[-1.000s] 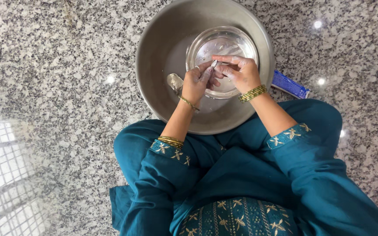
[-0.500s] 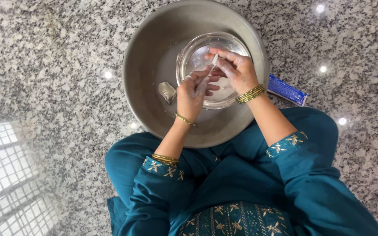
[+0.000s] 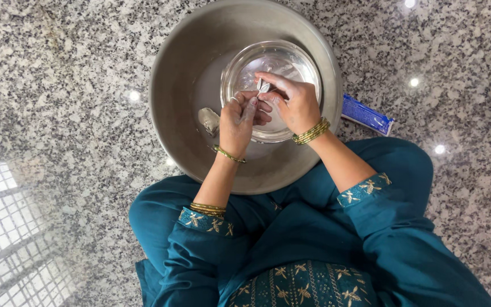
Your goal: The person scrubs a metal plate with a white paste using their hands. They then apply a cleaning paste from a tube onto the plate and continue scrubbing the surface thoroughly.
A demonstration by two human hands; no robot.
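Basin point(image 3: 171, 68) holds glass bowl point(image 3: 291, 62); hands pinch small shiny piece point(image 3: 264, 87).

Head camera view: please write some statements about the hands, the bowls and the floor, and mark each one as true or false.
1. Both hands meet over the glass bowl. True.
2. The glass bowl sits inside the large metal basin. True.
3. The blue packet lies inside the basin. False: it lies on the granite floor, beside the basin's rim.
4. The left hand rests flat on the floor. False: it is raised over the bowl, close to the right hand, which pinches a small silvery thing.
5. Both wrists wear gold bangles. True.
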